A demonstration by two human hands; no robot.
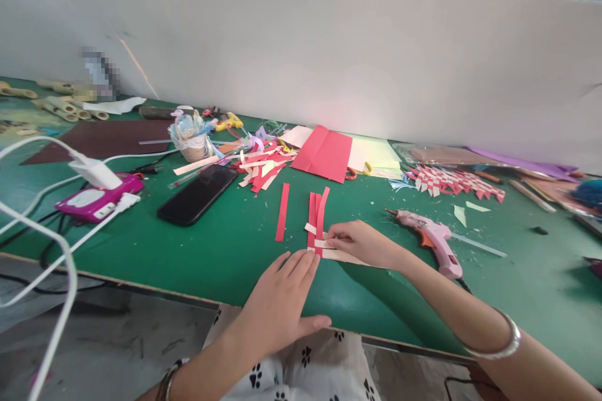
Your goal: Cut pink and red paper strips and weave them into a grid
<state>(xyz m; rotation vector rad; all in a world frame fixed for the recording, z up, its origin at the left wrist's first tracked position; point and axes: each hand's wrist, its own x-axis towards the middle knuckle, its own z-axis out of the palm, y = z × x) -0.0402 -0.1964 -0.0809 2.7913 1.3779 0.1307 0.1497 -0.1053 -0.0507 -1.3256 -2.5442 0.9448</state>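
Red paper strips [321, 210] stand lengthwise near the table's front, crossed by cream paper strips [345, 256] in a small weave. Flat on the table, my left hand [286, 288] has its fingers stretched out, the tips touching the weave's lower left edge. My right hand [360, 243] pinches a cream strip at the weave's right side, thumb and forefinger together. A single red strip [282, 213] lies apart to the left.
A pink glue gun [435, 238] lies at right. To the left are a black phone [197, 194] and a magenta power strip [101, 200] with white cables. Behind sit a paper strip pile [266, 166], a red sheet [324, 153] and a woven red-and-white piece [456, 183].
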